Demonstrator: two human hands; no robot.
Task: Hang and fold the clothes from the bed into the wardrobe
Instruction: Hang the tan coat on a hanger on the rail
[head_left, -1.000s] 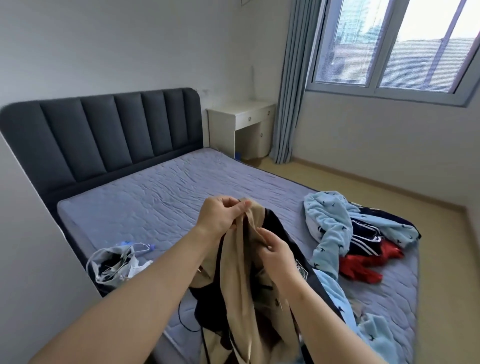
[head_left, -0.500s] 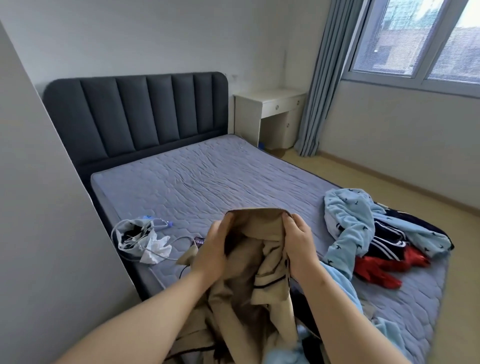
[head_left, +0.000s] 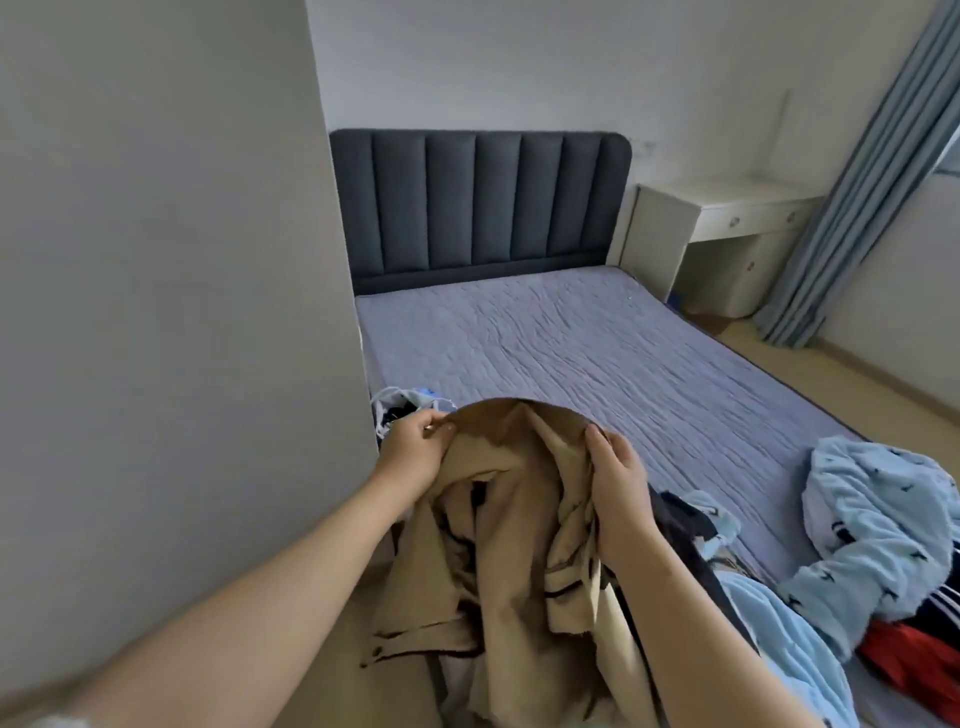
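We hold beige coat (head_left: 514, 545) up at near corner of bed (head_left: 597, 353). Left hand (head_left: 415, 452) pinches top edge, right hand (head_left: 621, 493) grips bunched cloth, fingers curled. Early stage, we judge: nothing hung or folded in view. Blue fleece pile (head_left: 883, 509) and red garment (head_left: 914, 660) lie on mattress. No legible labels.

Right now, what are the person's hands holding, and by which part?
The beige garment, by its raised top edge: left hand pinches one end, right hand grips the other.
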